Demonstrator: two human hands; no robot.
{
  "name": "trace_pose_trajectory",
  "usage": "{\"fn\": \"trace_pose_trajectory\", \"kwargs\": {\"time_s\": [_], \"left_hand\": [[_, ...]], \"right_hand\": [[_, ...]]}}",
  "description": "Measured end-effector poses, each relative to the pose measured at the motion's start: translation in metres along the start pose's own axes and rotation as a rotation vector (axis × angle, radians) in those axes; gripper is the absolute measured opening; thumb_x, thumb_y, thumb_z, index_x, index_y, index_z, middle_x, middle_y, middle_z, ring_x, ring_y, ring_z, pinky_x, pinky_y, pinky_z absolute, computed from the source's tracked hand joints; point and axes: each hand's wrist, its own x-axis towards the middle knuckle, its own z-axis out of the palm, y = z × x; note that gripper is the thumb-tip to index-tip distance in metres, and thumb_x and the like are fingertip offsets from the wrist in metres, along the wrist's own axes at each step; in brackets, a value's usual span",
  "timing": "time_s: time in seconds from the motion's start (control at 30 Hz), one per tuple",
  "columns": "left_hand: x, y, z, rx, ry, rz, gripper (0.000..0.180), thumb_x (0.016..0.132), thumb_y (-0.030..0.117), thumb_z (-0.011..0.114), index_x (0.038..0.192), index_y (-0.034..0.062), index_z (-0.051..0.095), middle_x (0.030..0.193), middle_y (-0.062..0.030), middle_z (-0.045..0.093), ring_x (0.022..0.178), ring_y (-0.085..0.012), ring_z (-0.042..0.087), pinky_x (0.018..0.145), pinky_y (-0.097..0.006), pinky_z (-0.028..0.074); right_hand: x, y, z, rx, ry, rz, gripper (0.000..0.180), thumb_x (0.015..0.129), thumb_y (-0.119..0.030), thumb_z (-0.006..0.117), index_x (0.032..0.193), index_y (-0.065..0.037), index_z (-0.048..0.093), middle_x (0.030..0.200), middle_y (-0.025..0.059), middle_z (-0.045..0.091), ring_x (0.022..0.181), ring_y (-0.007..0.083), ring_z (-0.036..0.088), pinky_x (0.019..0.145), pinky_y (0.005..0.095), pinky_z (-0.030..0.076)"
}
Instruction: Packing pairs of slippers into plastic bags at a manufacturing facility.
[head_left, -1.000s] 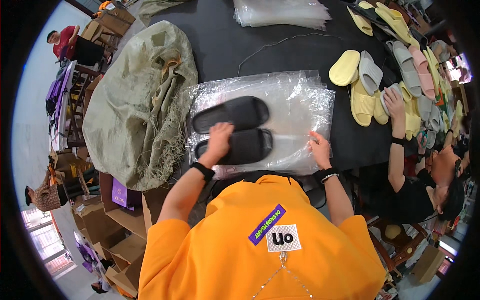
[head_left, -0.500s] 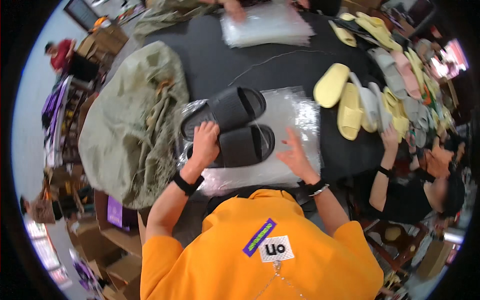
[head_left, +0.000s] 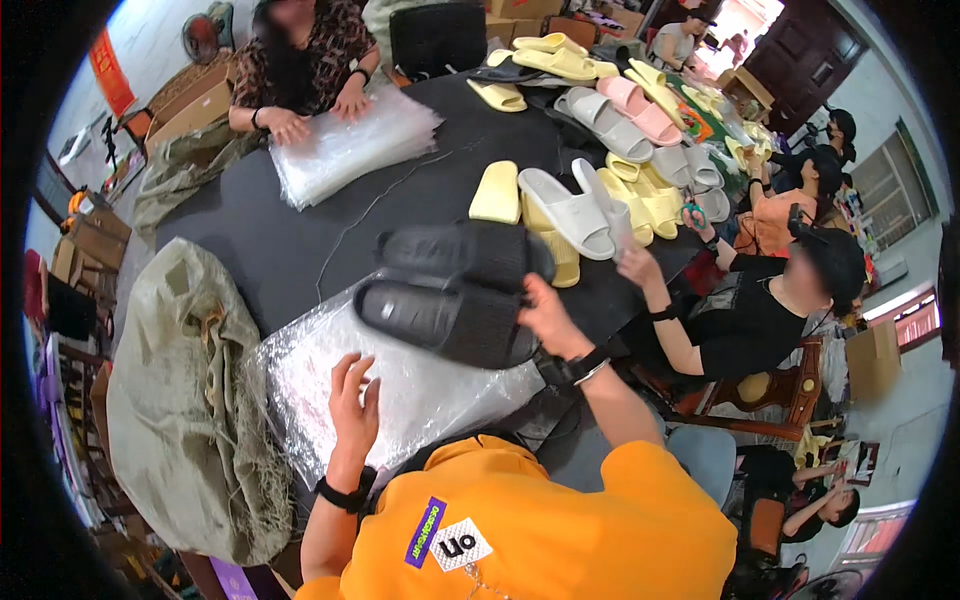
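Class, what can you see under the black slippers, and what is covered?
A clear plastic stack on the dark table shows partly under the black slippers in the right hand. What lies directly beneath them is hidden.

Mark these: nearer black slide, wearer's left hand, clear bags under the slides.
Nearer black slide [head_left: 474,326]: head view, on its strap.
Left hand [head_left: 352,412]: head view, middle of the hand.
Clear bags [head_left: 425,391]: head view, on the upper surface.
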Motion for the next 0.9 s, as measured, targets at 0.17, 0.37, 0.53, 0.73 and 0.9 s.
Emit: {"fn": "trace_pose_trajectory", "kwargs": {"time_s": [0.17,0.37,0.53,0.73,0.9], "left_hand": [[-0.026,-0.018,-0.009,0.001,-0.113,-0.141,0.026,0.078,-0.005,0.057,0.102,0.0059,0.058,0.099,-0.0102,0.056,0.067,-0.0168,0.054,0.056,-0.027,0.044],[-0.043,-0.029,-0.01,0.007,-0.135,-0.172,0.021,0.079,-0.002,0.057,0.099,0.0048,0.06,0.088,-0.0111,0.059,0.067,-0.0205,0.055,0.057,-0.029,0.045],[-0.065,-0.06,-0.031,0.155,-0.09,-0.187,0.021,0.077,0.001,0.057,0.098,0.0044,0.06,0.086,-0.0129,0.059,0.08,-0.0299,0.056,0.07,-0.035,0.045],[-0.109,-0.101,-0.066,0.624,0.217,-0.414,0.04,0.078,0.015,0.06,0.117,0.0088,0.051,0.114,-0.0171,0.052,0.107,-0.0331,0.046,0.093,-0.041,0.032],[-0.148,-0.153,-0.062,0.386,0.363,-0.9,0.055,0.081,0.03,0.058,0.129,0.011,0.04,0.128,-0.0185,0.042,0.118,-0.0345,0.04,0.097,-0.043,0.03]], "right_hand": [[0.051,-0.071,-0.095,-0.174,0.5,-0.093,0.075,0.076,-0.014,0.06,0.136,-0.006,0.016,0.125,0.0144,0.042,0.111,0.0244,0.043,0.088,0.0368,0.039],[0.071,-0.045,-0.087,-0.403,0.378,0.027,0.069,0.083,-0.032,0.058,0.139,-0.015,0.022,0.137,0.0104,0.033,0.114,0.0232,0.046,0.084,0.0424,0.042],[0.024,0.036,-0.001,-0.259,-0.078,0.458,0.044,0.088,-0.029,0.054,0.125,-0.007,0.046,0.117,0.0017,0.052,0.1,0.0115,0.052,0.079,0.0279,0.043],[0.003,0.12,0.023,-0.634,-0.155,0.369,0.05,0.082,-0.022,0.06,0.125,-0.004,0.045,0.122,0.0132,0.047,0.105,0.0199,0.048,0.088,0.032,0.039],[0.012,0.121,0.019,-1.06,-0.012,0.032,0.055,0.074,-0.025,0.065,0.123,-0.009,0.045,0.123,0.0159,0.044,0.116,0.034,0.039,0.096,0.0424,0.033]]}}
